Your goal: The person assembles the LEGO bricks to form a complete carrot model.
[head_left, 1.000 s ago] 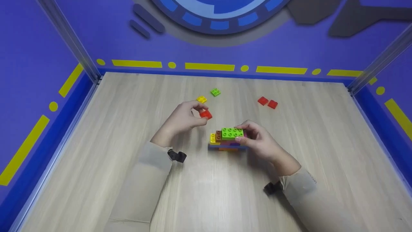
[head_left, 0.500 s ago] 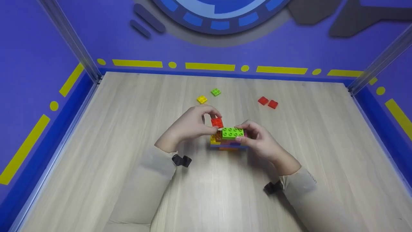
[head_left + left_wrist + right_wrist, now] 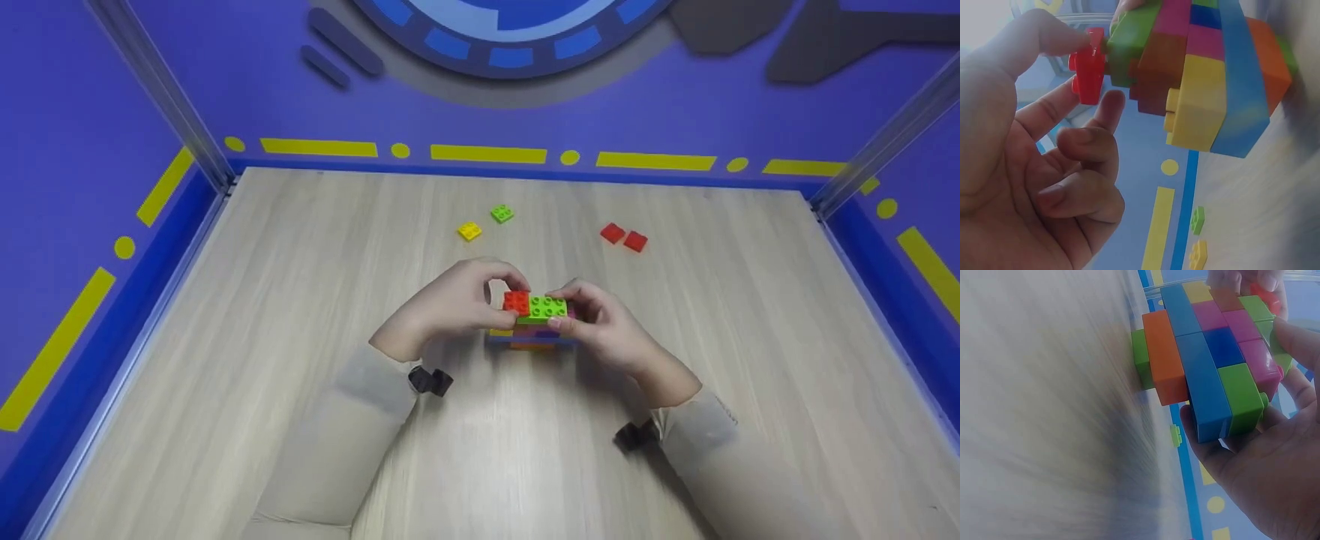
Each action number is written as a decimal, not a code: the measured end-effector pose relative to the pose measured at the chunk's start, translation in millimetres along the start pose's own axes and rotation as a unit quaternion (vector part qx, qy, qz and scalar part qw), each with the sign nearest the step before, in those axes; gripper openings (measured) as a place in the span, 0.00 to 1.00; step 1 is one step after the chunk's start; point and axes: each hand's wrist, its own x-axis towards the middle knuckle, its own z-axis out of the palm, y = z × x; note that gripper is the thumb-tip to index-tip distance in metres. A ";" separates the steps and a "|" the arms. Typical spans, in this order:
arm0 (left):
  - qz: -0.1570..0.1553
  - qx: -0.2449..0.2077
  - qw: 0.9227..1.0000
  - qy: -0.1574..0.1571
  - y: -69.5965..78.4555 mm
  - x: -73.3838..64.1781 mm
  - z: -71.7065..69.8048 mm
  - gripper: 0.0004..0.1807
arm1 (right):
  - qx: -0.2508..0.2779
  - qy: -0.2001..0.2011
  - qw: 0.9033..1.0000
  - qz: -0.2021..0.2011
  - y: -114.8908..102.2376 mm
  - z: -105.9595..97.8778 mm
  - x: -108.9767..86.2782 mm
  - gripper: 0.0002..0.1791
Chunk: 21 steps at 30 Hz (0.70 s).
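Gently level the red square (image 3: 516,303) before pressing it down

Beneath the left hand (image 3: 454,304) and the right hand (image 3: 609,330) spreads the wooden table (image 3: 757,322). Its side edges lie well apart from both, and its far edge, along the purple wall (image 3: 480,124), runs well beyond the fingertips, so elbow room looks ample.

Between the hands is the brick build (image 3: 1224,346). The right hand grips its right end, thumb against the near side at the top, fingers round the end; whether the build rests on the wood I cannot tell. That hold should stay firm, since a push from the left could rock everything.

On top, just left of the right thumb, lies the long green brick (image 3: 549,306), three pairs of its studs in sight. The left hand pinches the red square between thumb and fingertip, over that brick's left end and jutting past it. Studs show in the slit between the two in the left wrist view, so it does not look fully seated. Best to line up the side edges, then push over the supported half; weight on the overhanging edge may tip it.

Last, the loose pieces: a yellow square (image 3: 469,232) and a small green square (image 3: 502,214) beyond the left hand, two loose red squares (image 3: 636,241) beyond the right, none near enough to hinder either.
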 end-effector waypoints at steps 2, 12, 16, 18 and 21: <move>-0.005 0.002 1.000 0.001 0.8 -0.5 0.8 0.19 | 0.001 -0.002 1.000 -0.001 -0.1 0.1 0.3 0.17; -0.031 0.001 0.999 0.012 5.8 -1.8 2.1 0.15 | -0.003 -0.003 1.000 -0.006 -1.8 0.4 0.9 0.17; -0.047 -0.017 0.999 0.009 7.0 -2.7 2.5 0.14 | -0.001 -0.002 1.000 -0.004 -0.9 0.5 1.7 0.17; -0.058 -0.024 0.998 0.010 7.6 -2.7 3.3 0.14 | -0.003 -0.002 1.000 -0.003 -0.5 0.4 1.6 0.16; -0.068 -0.016 0.998 0.009 9.5 -2.7 4.5 0.13 | -0.006 0.001 1.000 -0.002 -0.3 0.6 0.8 0.16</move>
